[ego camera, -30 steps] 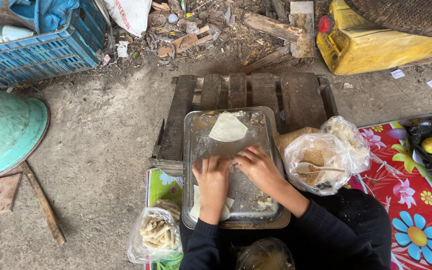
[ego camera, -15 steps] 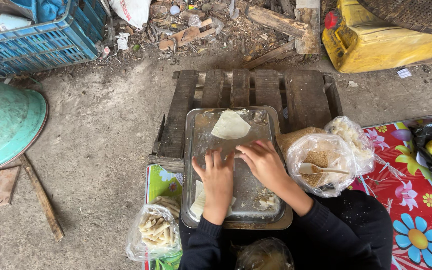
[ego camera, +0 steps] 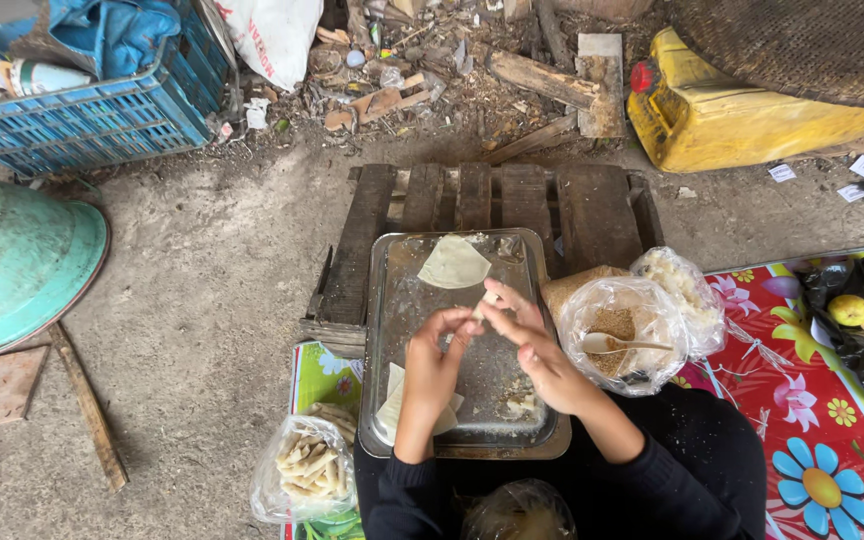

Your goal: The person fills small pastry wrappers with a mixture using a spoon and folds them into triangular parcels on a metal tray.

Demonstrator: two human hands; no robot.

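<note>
clear bag of pale rolls [ego camera: 304,468] lower left, clear filling bag [ego camera: 620,335] right of tray [ego camera: 399,300]

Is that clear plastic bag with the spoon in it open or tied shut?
Open. The clear bag beside the metal tray has its mouth rolled wide, and a spoon lies on the brownish filling inside.

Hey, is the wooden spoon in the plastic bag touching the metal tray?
Apart. The head view shows the wooden spoon lying inside the plastic bag on the filling, right of the metal tray.
</note>
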